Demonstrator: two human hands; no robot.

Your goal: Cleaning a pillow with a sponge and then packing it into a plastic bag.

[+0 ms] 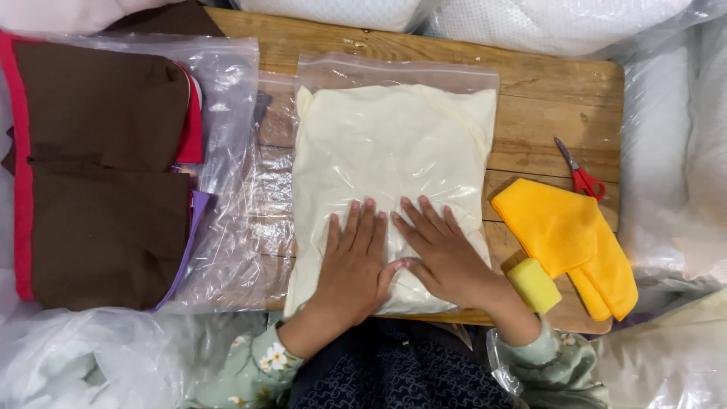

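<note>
Pretty bright, even light from overhead, so shadows are soft, just a faint one under the hands (401, 261). The clear plastic bags (227, 91) catch white glare, mostly toward the table's (545, 91) left edge. Focus is sharp in the middle; the white bundles at the far corners look blown out.

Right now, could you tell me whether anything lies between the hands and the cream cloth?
Yes: the clear plastic bag encloses the cream cloth, so the left hand and right hand press on its film.
</note>
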